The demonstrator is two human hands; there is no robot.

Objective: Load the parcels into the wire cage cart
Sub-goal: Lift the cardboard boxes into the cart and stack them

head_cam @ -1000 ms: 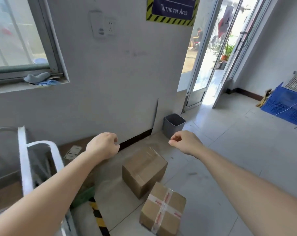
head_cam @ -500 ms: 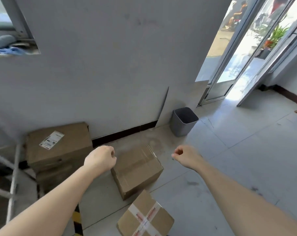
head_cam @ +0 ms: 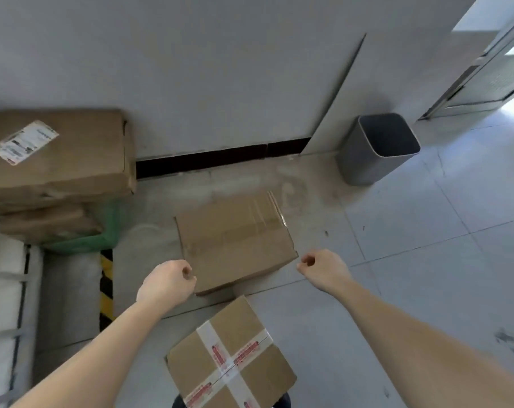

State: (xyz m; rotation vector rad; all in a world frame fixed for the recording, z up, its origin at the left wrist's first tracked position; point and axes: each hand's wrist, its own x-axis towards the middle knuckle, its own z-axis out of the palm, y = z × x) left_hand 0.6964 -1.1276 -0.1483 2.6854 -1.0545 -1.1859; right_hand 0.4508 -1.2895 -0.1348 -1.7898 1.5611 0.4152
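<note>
A plain brown parcel lies on the floor in the middle. My left hand hovers at its near left corner, fingers curled and holding nothing. At the parcel's near right corner is my right hand, loosely curled and also holding nothing. A second parcel, crossed with white and red tape, sits close below me. A large parcel with a white label rests on a stack at the left. White bars of the wire cage cart show at the left edge.
A grey waste bin stands by the wall at the right. A green item sits under the stacked parcels. Black and yellow hazard tape runs along the floor. An open doorway is at the far right.
My view has tilted down and moved closer to the floor. Both hands have dropped toward the plain brown parcel, one to each side of its near edge.
</note>
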